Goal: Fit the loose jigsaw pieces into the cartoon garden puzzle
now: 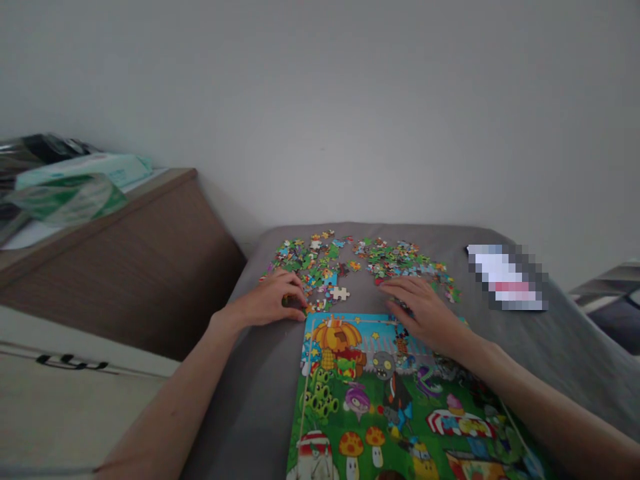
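Note:
A colourful cartoon jigsaw board [380,413] lies on a grey bed cover [260,393] in front of me. Beyond its far edge, loose puzzle pieces lie in two heaps, one on the left [310,261] and one on the right [400,260]. A single white, face-down piece [340,293] lies between them. My left hand [270,301] rests beside the left heap, fingers curled on a piece at the board's far left corner. My right hand [425,312] lies flat, fingers stretched out, over the board's far right edge and the near pieces of the right heap.
A brown wooden headboard or cabinet [125,267] stands at the left, with green plastic packaging [70,190] on top. A blurred-out flat object [507,277] lies on the cover at the right. A plain wall is behind.

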`<act>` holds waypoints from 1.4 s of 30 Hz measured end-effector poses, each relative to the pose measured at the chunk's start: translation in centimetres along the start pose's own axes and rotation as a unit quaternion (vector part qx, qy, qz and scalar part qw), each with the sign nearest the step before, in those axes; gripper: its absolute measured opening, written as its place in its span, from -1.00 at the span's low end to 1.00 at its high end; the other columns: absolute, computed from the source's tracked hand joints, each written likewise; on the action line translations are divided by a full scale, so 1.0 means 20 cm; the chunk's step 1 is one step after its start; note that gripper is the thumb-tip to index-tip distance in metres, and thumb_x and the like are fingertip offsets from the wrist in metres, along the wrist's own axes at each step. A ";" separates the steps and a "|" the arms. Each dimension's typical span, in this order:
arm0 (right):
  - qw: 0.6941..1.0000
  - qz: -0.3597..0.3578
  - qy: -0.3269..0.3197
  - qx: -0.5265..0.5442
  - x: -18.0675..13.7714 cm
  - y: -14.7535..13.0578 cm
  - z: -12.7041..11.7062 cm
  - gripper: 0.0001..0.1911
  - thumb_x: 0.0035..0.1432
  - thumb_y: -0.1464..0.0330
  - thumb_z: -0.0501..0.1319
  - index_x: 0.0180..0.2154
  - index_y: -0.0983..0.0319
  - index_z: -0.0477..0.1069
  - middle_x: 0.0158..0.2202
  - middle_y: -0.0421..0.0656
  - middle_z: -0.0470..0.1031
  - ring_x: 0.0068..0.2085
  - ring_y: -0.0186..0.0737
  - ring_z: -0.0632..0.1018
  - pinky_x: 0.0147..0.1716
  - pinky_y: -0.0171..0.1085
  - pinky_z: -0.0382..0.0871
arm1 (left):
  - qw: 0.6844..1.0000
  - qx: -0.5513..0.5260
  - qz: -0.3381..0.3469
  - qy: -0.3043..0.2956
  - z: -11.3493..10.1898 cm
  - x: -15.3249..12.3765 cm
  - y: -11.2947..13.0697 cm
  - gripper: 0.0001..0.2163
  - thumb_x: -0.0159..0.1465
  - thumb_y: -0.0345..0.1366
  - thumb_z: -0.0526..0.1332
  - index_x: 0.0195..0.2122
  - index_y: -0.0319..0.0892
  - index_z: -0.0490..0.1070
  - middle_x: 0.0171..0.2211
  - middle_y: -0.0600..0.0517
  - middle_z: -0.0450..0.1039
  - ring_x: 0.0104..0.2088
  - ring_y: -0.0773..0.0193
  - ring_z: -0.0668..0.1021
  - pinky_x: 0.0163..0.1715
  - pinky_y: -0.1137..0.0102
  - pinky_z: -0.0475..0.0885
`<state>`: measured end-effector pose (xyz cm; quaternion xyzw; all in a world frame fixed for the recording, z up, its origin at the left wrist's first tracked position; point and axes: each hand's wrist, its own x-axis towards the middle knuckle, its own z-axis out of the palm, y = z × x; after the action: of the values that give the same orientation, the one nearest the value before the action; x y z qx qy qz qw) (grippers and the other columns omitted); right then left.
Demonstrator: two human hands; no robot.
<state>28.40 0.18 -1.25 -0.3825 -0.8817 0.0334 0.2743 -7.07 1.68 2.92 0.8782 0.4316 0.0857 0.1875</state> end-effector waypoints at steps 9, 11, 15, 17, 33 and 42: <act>0.986 -0.125 -0.084 -0.065 0.28 -0.15 0.17 -0.66 0.33 0.40 0.14 0.10 0.19 0.47 0.15 -0.01 0.48 0.19 -0.01 0.44 0.19 0.03 0.32 | 0.997 0.054 -0.004 0.061 0.03 -0.01 -0.07 -0.77 0.29 -0.01 0.27 -0.06 0.19 0.56 0.05 0.05 0.44 0.15 0.06 0.35 0.20 0.07 0.18; 0.986 -0.113 -0.081 -0.093 0.25 -0.11 0.16 -0.67 0.34 0.39 0.12 0.08 0.22 0.48 0.15 0.00 0.48 0.20 0.03 0.44 0.19 0.06 0.32 | 0.992 0.072 -0.018 0.099 0.03 -0.01 -0.09 -0.72 0.31 0.02 0.24 0.00 0.14 0.54 0.13 0.03 0.41 0.21 0.03 0.33 0.23 0.03 0.14; 0.987 -0.069 -0.074 -0.128 0.20 -0.01 0.10 -0.70 0.33 0.38 0.12 0.01 0.21 0.53 0.11 0.00 0.52 0.18 0.08 0.45 0.17 0.13 0.33 | 0.972 0.104 -0.106 0.180 0.03 -0.01 -0.20 -0.59 0.39 0.06 0.07 0.11 0.00 0.46 0.25 -0.08 0.32 0.29 -0.03 0.29 0.27 -0.08 0.07; 0.987 -0.058 -0.075 -0.128 0.20 0.01 0.08 -0.71 0.34 0.38 0.10 -0.02 0.21 0.54 0.08 -0.01 0.53 0.16 0.06 0.46 0.15 0.10 0.35 | 0.968 0.100 -0.139 0.183 0.05 -0.01 -0.27 -0.53 0.39 0.07 0.03 0.19 -0.06 0.38 0.32 -0.12 0.21 0.33 -0.04 0.23 0.28 -0.07 0.07; 0.990 -0.063 -0.099 -0.073 0.30 -0.17 0.19 -0.64 0.36 0.33 0.11 0.10 0.30 0.46 0.20 0.02 0.43 0.27 0.01 0.36 0.26 0.02 0.25 | 0.979 0.075 -0.149 0.117 0.12 0.02 -0.16 -0.42 0.43 0.08 -0.06 0.37 -0.10 0.12 0.43 -0.18 -0.11 0.42 -0.07 -0.02 0.32 -0.12 -0.03; 0.995 -0.056 -0.081 -0.024 0.24 -0.15 0.19 -0.50 0.38 0.37 0.05 0.31 0.24 0.21 0.34 -0.05 0.25 0.32 -0.08 0.28 0.29 -0.03 0.19 | 0.996 0.054 0.025 0.065 0.07 0.04 -0.05 -0.82 0.35 -0.14 0.25 -0.07 0.08 0.58 0.15 0.03 0.44 0.23 0.05 0.36 0.23 0.02 0.22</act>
<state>21.78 1.99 -1.49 -0.3348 -0.9216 0.0279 0.1945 -6.82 2.48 1.31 0.8901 0.4248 0.1236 0.1094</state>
